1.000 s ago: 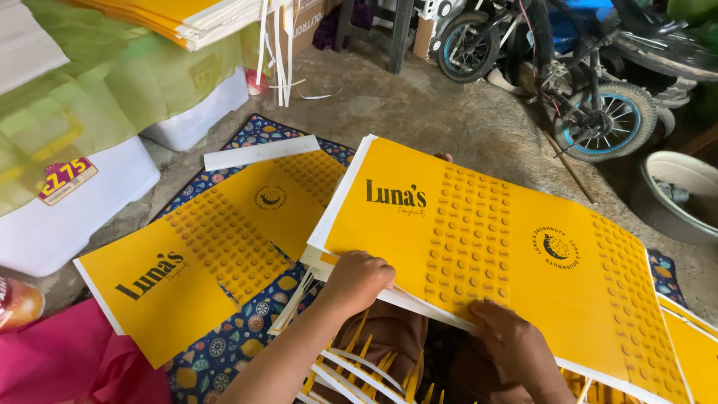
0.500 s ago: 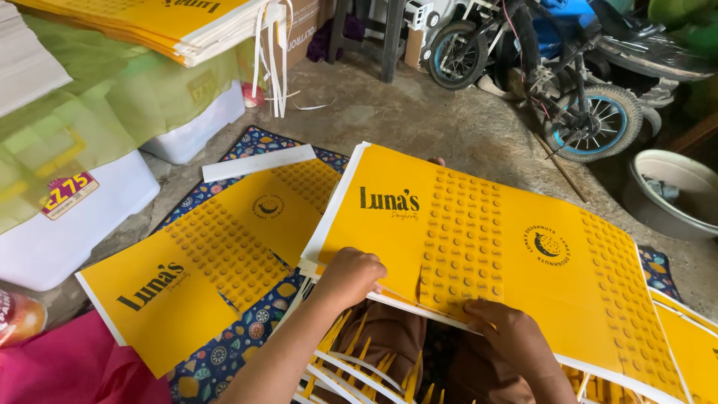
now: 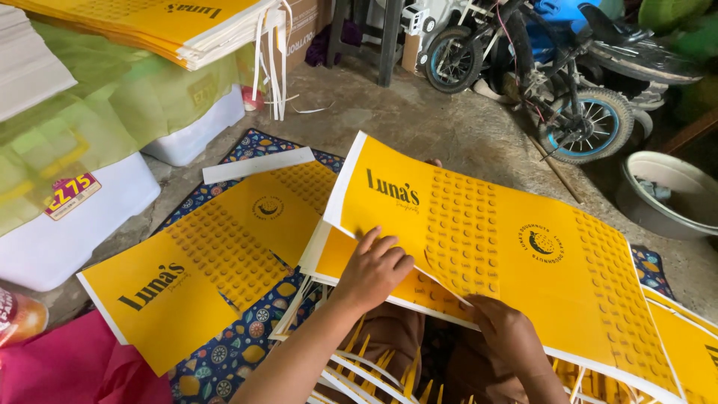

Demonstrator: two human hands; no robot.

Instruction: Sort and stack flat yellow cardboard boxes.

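Observation:
A large yellow printed sheet (image 3: 516,254) with a dotted pattern and a round emblem lies across my lap on a stack of like sheets (image 3: 329,254). My left hand (image 3: 374,269) rests flat on the near left edge of the top sheet, fingers spread onto it. My right hand (image 3: 505,329) pinches the sheet's near edge, thumb on top. A second yellow sheet (image 3: 217,262) lies flat to the left on a patterned mat (image 3: 224,359). Yellow and white paper strips (image 3: 374,374) fan out under my arms.
A white paper strip (image 3: 258,164) lies on the mat behind the flat sheet. White boxes (image 3: 67,232) under green plastic (image 3: 112,120) stand at left, with stacked yellow sheets (image 3: 172,22) above. A small bicycle (image 3: 553,90) and a grey basin (image 3: 669,194) are at back right. Pink cloth (image 3: 60,366) lies front left.
The top sheet has shifted slightly to the right and up off the stack. My left hand has slid further onto it, and my right hand has kept its hold on the near edge.

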